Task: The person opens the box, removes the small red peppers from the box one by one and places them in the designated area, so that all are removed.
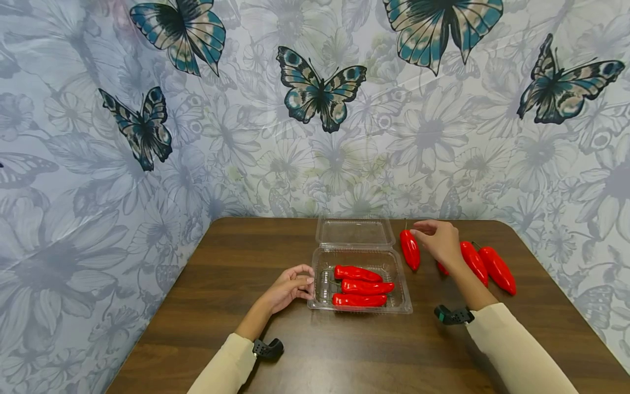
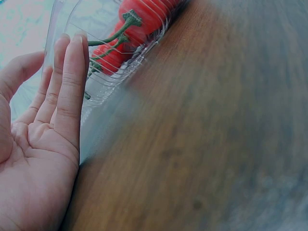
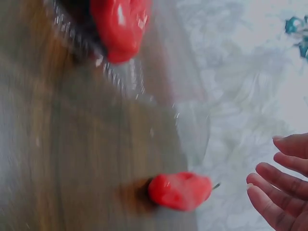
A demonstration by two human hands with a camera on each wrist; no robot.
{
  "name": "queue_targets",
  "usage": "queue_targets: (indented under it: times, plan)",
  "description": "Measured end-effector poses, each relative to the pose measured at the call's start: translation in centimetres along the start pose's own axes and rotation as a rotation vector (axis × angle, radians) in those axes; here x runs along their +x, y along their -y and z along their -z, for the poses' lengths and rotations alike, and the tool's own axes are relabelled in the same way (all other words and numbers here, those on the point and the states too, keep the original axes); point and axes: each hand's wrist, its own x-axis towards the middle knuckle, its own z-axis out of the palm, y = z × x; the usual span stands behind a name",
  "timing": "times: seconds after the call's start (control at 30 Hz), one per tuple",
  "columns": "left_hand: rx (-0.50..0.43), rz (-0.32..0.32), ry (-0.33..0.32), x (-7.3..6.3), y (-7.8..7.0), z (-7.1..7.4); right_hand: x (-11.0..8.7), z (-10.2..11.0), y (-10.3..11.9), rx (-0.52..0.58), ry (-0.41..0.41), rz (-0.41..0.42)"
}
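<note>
A clear hinged plastic container (image 1: 321, 298) stands with its lid back, holding three red peppers (image 1: 361, 288) side by side. At its left side is my left hand (image 1: 287, 287), with long, nearly straight fingers (image 2: 70, 91) against the clear wall and the thumb apart from them. Green stems show through the plastic in the left wrist view. My right hand (image 1: 439, 241) is over the table right of the container, beside a loose red pepper (image 1: 409, 251). In the right wrist view its fingers (image 3: 281, 185) are spread and loosely bent, apart from that pepper (image 3: 180, 191).
More red peppers (image 1: 497, 270) lie at the right of the wooden table (image 1: 256, 246), one partly hidden behind the right wrist. The open lid (image 1: 355, 231) reaches toward the table's back edge. Behind is a butterfly-patterned wall (image 1: 236, 180).
</note>
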Motion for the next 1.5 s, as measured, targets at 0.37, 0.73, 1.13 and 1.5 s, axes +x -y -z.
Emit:
queue_targets:
  times: [0.37, 0.73, 1.13, 1.5]
  plan:
    - [0.002, -0.004, 0.009, 0.0, 0.0, 0.1, -2.5, -0.4, 4.6, 0.085, 0.079, 0.053]
    - [0.002, 0.002, 0.005, 0.0, 0.0, 0.0, -4.4, -2.2, 7.2, 0.183, 0.181, 0.152]
    - [-0.004, 0.002, -0.001, 0.0, -0.2, 0.0, -5.2, -5.4, 7.2, 0.276, 0.376, 0.245]
    - [-0.001, -0.003, 0.006, 0.0, 0.0, 0.1, -5.1, -8.1, 7.0, 0.215, 0.425, 0.274]
